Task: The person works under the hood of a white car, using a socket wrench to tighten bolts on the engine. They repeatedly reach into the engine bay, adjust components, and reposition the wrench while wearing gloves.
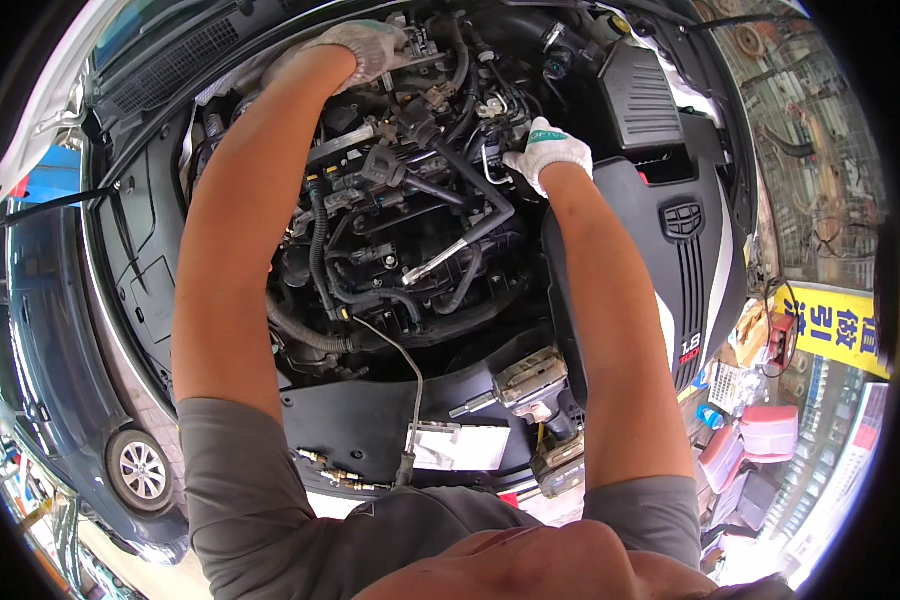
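My left hand (355, 55), in a white knit glove, reaches to the back of the engine (390, 250), curled at metal parts; what its fingertips hold is hidden. My right hand (555, 155), gloved too, is at hoses and fittings right of the engine's middle, thumb and forefinger apart, with nothing visible held. A silver bar-like tool (425, 265) lies angled across the engine below it. A cordless impact wrench (535, 390) lies on the black front panel (340, 410), beside a white rectangular item (460, 447).
A black engine cover (710, 270) rests at the right, below a ribbed black box (635, 100). A dark car (55, 330) stands at the left. Beyond the right fender are a yellow sign (830, 325), pink seats (765, 435) and shelving (810, 200). Metal fittings (345, 470) lie at the front.
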The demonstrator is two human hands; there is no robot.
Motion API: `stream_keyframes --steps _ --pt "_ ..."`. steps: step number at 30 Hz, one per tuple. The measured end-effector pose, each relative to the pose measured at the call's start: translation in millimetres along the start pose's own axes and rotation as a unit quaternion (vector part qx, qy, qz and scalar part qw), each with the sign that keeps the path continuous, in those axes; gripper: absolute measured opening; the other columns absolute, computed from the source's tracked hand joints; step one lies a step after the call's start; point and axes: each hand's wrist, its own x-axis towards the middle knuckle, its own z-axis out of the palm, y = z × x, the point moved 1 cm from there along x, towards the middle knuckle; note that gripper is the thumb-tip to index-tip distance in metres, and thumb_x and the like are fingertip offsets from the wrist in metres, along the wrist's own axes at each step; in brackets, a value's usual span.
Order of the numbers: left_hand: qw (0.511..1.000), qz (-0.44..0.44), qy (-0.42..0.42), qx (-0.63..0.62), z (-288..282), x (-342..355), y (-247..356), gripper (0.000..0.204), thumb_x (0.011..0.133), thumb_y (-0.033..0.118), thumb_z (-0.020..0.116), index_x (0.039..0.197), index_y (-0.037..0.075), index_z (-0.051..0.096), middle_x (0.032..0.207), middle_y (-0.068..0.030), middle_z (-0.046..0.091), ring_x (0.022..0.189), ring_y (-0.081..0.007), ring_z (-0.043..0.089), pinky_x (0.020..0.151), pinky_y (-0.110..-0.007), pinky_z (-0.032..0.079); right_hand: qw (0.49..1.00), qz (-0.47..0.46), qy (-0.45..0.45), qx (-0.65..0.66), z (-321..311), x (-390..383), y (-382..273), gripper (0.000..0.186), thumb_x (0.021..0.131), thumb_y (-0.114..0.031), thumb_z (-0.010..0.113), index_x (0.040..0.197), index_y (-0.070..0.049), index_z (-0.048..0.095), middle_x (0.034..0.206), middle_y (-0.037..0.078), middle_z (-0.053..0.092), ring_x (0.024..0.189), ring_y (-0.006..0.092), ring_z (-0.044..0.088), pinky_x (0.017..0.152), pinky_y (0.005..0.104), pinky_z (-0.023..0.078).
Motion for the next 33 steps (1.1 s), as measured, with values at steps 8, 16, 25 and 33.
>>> stream_keyframes --steps 8,16,25,33 --pt "0.997 -0.046 -0.043 -0.037 -34.7 -18.6 25.0 0.037 0.107 0.04 0.052 0.131 0.016 0.065 0.124 -0.011 0.069 0.118 -0.0325 0.066 0.099 -0.044 0.053 1.0 0.016 -0.011 -0.01 4.5 4.8 0.9 0.065 0.093 -0.057 0.069 0.133 -0.008 0.056 0.124 0.012 0.073 0.118 0.0309 0.069 0.098 0.0417 0.055" --pt "0.998 -0.048 -0.025 -0.022 -27.2 -14.9 16.4 0.039 0.104 0.039 0.054 0.132 0.014 0.065 0.12 -0.011 0.071 0.116 -0.0314 0.066 0.1 -0.043 0.052 1.0 0.017 -0.014 -0.001 3.4 5.4 -0.9 0.063 0.093 -0.056 0.07 0.134 -0.011 0.057 0.125 0.011 0.073 0.118 0.0304 0.069 0.099 0.0415 0.055" --pt "0.995 -0.019 0.092 -0.023 4.0 -11.4 5.8 0.042 0.106 0.045 0.052 0.131 0.014 0.066 0.125 -0.0107 0.07 0.117 -0.0311 0.066 0.103 -0.043 0.05 1.0 0.012 -0.006 0.007 6.8 5.2 0.6 0.062 0.092 -0.056 0.071 0.137 -0.015 0.057 0.126 0.008 0.072 0.12 0.0286 0.068 0.1 0.0405 0.054" --pt "0.995 0.077 -0.002 0.063 -24.4 -12.7 7.0 0.047 0.108 0.049 0.046 0.131 0.014 0.066 0.141 -0.0067 0.062 0.127 -0.0296 0.061 0.103 -0.044 0.052 1.0 0.013 -0.01 -0.001 1.7 1.3 0.2 0.063 0.094 -0.057 0.069 0.138 -0.015 0.055 0.125 0.008 0.073 0.119 0.0286 0.069 0.1 0.041 0.055"
